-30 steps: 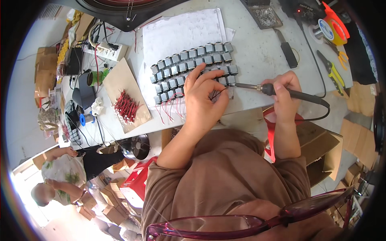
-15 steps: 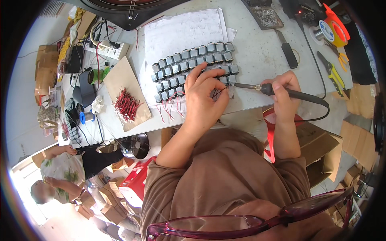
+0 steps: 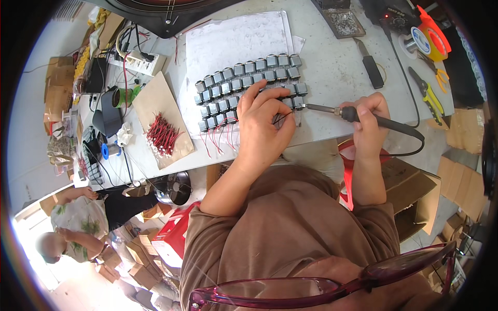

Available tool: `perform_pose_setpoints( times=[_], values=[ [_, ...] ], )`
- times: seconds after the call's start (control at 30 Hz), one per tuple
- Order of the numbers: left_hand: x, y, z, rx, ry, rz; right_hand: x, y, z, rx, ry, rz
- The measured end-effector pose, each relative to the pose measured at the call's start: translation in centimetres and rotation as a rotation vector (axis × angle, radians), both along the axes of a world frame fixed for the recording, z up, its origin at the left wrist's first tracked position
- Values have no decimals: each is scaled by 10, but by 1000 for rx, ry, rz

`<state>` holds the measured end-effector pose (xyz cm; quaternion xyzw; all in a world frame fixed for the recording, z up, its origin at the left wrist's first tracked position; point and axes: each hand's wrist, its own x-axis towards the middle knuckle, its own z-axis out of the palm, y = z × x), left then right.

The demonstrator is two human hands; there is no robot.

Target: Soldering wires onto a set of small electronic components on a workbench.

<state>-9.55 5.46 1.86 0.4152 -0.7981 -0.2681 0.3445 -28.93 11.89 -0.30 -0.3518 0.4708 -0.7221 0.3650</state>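
The right grip [image 3: 367,115] is wrapping round the handle of a soldering iron [image 3: 350,113], while the left grip [image 3: 262,122] is pinching thumb to forefinger on a dark wire [image 3: 278,120], its other fingers fanning out over the metal-topped blocks [image 3: 247,82]. These are lying in rows on white paper [image 3: 236,44] on the table [image 3: 337,67]. The tip is pointing at the right end of the nearest row; whether it is touching a block, I cannot tell. With the iron sitting so near the left fingertips, a slip leftward could be burning them, or scorching the wire. A snag on the black cord [image 3: 416,137], looping beside the right forearm, could be tugging the tip astray. Shifting left fingers could be nudging blocks out of line or dragging the red wires [image 3: 220,151] trailing nearby.
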Motion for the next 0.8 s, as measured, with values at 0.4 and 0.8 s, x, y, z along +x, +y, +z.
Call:
perform_pose_setpoints(
  times=[0.4, 0.8],
  values=[
    [1, 1, -1, -53, -20, -3, -6, 7, 0, 37, 36, -48],
    [3, 9, 10, -249, -115, 34, -8, 12, -3, -12, -11, -53]
  ],
)
